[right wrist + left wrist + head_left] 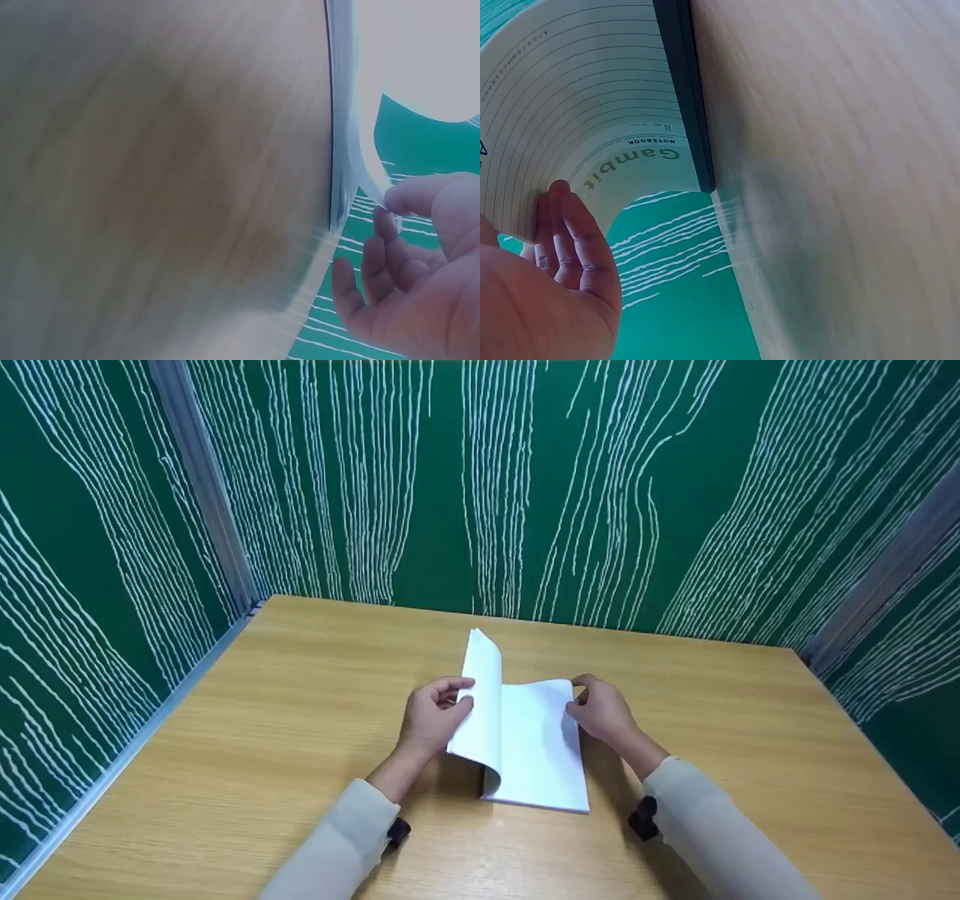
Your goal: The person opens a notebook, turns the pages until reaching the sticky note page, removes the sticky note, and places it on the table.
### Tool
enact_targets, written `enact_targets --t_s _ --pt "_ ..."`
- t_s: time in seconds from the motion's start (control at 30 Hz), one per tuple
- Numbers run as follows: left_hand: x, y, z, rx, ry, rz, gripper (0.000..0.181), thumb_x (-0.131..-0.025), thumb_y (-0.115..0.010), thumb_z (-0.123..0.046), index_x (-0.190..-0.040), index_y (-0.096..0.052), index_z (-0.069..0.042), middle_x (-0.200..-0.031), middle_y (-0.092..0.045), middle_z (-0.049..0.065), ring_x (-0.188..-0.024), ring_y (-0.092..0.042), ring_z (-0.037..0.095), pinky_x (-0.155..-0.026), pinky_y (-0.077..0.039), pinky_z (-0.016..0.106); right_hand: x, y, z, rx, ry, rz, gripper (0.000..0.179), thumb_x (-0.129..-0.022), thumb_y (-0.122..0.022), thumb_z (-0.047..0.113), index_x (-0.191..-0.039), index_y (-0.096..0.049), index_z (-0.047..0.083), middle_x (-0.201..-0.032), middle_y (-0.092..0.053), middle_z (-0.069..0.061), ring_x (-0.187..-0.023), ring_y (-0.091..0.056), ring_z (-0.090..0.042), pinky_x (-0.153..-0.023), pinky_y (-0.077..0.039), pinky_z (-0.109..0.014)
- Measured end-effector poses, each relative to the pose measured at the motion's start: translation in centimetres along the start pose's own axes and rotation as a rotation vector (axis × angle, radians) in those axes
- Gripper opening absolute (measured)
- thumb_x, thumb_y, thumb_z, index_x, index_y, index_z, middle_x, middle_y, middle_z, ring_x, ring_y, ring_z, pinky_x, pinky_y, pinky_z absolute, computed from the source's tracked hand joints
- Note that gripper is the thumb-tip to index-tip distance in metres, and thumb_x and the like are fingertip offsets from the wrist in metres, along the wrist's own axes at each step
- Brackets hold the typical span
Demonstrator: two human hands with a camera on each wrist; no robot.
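A notebook [536, 742] lies open on the wooden table, its right-hand pages white. Its cover and left-hand pages stand curled up from a dark spine [686, 97]. In the left wrist view the cover [592, 97] shows ruled lines and the words "Gambit" and "NOTEBOOK". My left hand [435, 716] holds the raised left part at its outer edge, thumb on the page side and fingers behind on the cover. My right hand [604, 709] pinches the upper right page edge between thumb and index finger; in the right wrist view that page edge [371, 161] bends up from the stack.
The wooden table [300, 675] spreads around the notebook on all sides. Green panels [435, 510] with white wavy lines rise along its back and sides, with grey posts [202, 480] at the corners. A dark strapped device [643, 819] sits at the right wrist.
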State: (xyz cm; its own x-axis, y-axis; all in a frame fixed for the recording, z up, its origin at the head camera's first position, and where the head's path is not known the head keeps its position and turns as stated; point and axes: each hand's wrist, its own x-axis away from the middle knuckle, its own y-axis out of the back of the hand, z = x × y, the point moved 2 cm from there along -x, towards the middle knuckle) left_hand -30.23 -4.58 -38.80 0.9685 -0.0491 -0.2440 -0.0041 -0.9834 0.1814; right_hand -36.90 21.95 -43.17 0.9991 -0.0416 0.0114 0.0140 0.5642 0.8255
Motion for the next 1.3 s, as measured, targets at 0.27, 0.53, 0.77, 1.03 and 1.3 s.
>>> enact_targets --t_s 0.27,0.53,0.77,1.03,1.3 --pt "-0.1 0.0 0.2 0.002 0.003 0.003 0.022 -0.080 -0.058 -0.010 -0.101 -0.063 -0.006 -0.100 -0.064 0.006 -0.082 -0.056 0.017 -0.073 -0.047 0.025 0.2 0.2 -0.2 -0.009 0.037 -0.021 0.033 -0.082 -0.057 0.020 -0.113 -0.048 0.016 -0.086 -0.057 -0.006 -0.073 -0.054 -0.019 -0.062 -0.047 -0.026" --pt "-1.3 -0.3 2.6 0.018 0.015 -0.005 0.020 -0.079 -0.061 -0.016 -0.099 -0.065 -0.014 -0.093 -0.064 0.002 -0.078 -0.055 0.015 -0.070 -0.046 0.025 0.5 0.3 0.1 -0.041 0.096 -0.056 0.023 -0.086 -0.050 0.027 -0.108 -0.051 0.020 -0.081 -0.059 -0.004 -0.067 -0.055 -0.017 -0.055 -0.045 -0.026" --pt "-1.5 -0.5 3.0 0.035 0.005 -0.036 0.020 -0.078 -0.061 -0.016 -0.097 -0.066 -0.018 -0.094 -0.064 -0.003 -0.082 -0.056 0.014 -0.072 -0.047 0.026 0.8 0.3 0.8 -0.097 0.154 -0.025 0.028 -0.091 -0.038 0.024 -0.115 -0.052 0.020 -0.118 -0.054 -0.004 -0.095 -0.052 -0.020 -0.082 -0.046 -0.038" --pt "-1.5 -0.5 2.9 0.032 0.000 -0.040 0.021 -0.078 -0.061 -0.017 -0.099 -0.065 -0.017 -0.099 -0.064 -0.004 -0.084 -0.055 0.013 -0.074 -0.047 0.025 1.3 0.1 1.5 -0.144 0.207 0.049 0.031 -0.091 -0.037 0.027 -0.119 -0.050 0.024 -0.126 -0.049 -0.002 -0.101 -0.051 -0.020 -0.088 -0.042 -0.041" --pt "-0.4 -0.2 0.4 0.025 0.006 -0.020 0.025 -0.080 -0.058 -0.010 -0.104 -0.063 -0.008 -0.101 -0.064 0.005 -0.081 -0.054 0.016 -0.072 -0.046 0.026 1.8 -0.2 2.3 -0.197 0.221 0.112 0.031 -0.090 -0.041 0.034 -0.119 -0.049 0.029 -0.103 -0.057 -0.002 -0.082 -0.056 -0.019 -0.067 -0.048 -0.031"
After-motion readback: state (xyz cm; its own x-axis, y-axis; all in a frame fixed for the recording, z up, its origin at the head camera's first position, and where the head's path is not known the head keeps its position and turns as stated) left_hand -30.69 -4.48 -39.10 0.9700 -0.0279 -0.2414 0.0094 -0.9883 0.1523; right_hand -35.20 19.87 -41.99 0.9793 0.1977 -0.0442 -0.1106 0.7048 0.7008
